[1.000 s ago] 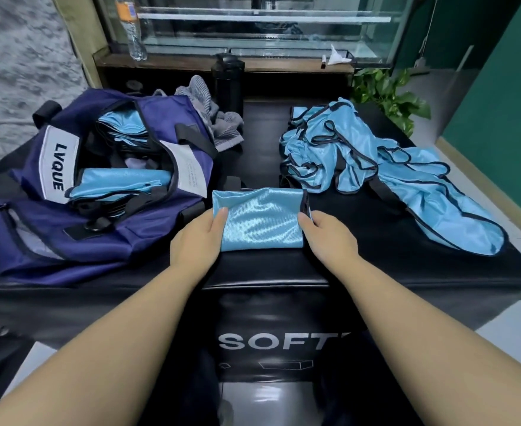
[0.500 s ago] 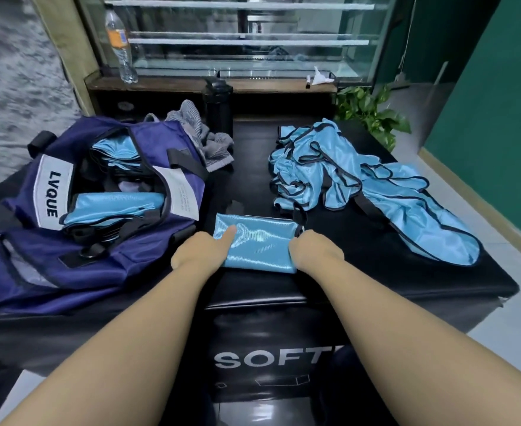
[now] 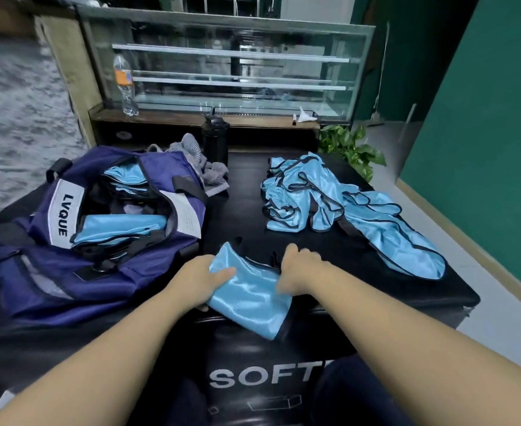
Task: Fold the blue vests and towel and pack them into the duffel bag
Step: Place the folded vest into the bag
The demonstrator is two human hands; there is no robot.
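A folded light-blue vest lies tilted at the front edge of the black padded table. My left hand grips its left side, thumb on top. My right hand holds its right edge, fingers curled over the cloth. The open navy duffel bag sits at the left with folded blue vests inside. A heap of unfolded blue vests with black trim spreads over the right of the table. A grey striped towel lies crumpled behind the bag.
A black flask stands at the table's back edge. Behind it is a wooden ledge with a water bottle and a glass display case. A green plant sits at the back right, beside a green wall.
The folded vest has gone from lying flat and square to tilted and partly lifted. Both hands now grip its sides instead of pressing it. The camera has tipped upward.
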